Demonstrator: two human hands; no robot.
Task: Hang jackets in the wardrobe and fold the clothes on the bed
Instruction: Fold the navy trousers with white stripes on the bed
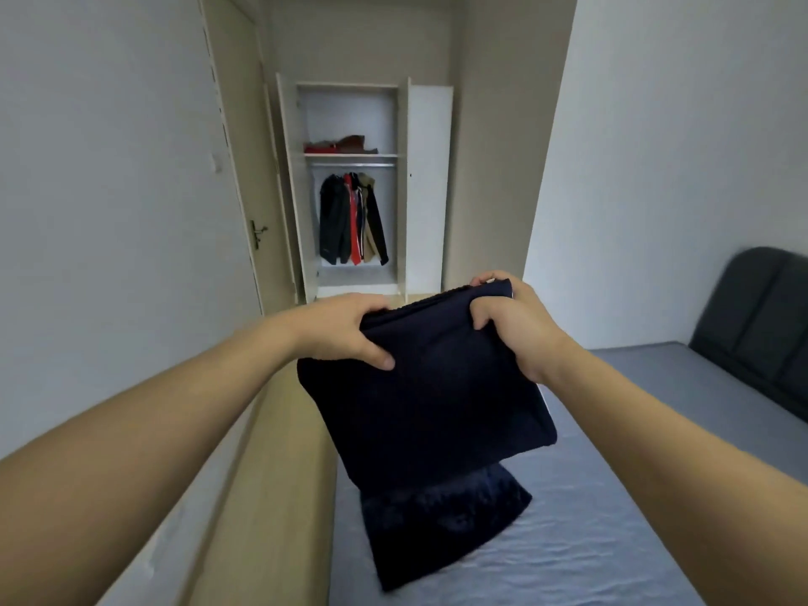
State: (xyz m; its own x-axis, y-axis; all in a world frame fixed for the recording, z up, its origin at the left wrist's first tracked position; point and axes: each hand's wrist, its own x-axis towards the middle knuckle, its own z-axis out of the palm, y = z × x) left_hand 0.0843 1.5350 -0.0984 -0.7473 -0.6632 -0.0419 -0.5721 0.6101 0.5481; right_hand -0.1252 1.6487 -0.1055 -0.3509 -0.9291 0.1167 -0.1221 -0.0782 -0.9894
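- Jackets hang on the wardrobe rail, far end of room, doors open.
- Our left hand grips the top left corner of a dark folded garment.
- Garment held up over the bed; lower end rests on the sheet.
- Our right hand grips the top right corner.

both hands grip folded navy garment | above bed | wardrobe open

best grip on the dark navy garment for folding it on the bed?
Probably the top folded edge of the dark navy garment, at its two corners, from above. The left hand and right hand already pinch there; the cloth hangs flat below them, its lower end trailing onto the grey bed.
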